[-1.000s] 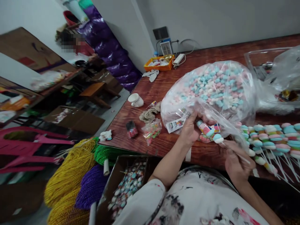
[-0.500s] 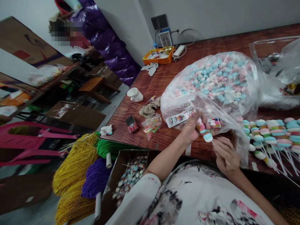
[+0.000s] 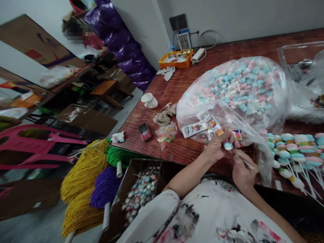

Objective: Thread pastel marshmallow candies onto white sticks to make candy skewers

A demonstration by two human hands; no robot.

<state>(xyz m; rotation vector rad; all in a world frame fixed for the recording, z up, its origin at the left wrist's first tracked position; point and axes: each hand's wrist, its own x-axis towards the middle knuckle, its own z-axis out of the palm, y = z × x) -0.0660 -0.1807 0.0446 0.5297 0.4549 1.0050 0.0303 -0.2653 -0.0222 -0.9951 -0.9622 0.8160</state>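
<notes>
My left hand (image 3: 218,145) pinches a small white and blue marshmallow piece (image 3: 228,145) at the front of a big clear bag of pastel marshmallows (image 3: 235,88). Close below it, my right hand (image 3: 241,170) grips a thin white stick (image 3: 245,163) whose tip points up at that piece. A row of finished marshmallow skewers (image 3: 295,148) lies on the wooden table (image 3: 182,84) just right of my hands. Small printed labels (image 3: 193,129) show through the bag's plastic near my left hand.
A brown box of wrapped candies (image 3: 140,192) sits by my left elbow, beside yellow, purple and green cord bundles (image 3: 86,182). A white cup (image 3: 149,100), twine (image 3: 163,117), a small candy bag (image 3: 165,134), an orange tray (image 3: 176,60) and more clear bags (image 3: 303,84) lie on the table. A person sits far back left.
My left hand has dropped from the bag's opening toward the table edge with a marshmallow piece. My right hand has drawn in with the stick until its tip is at the piece.
</notes>
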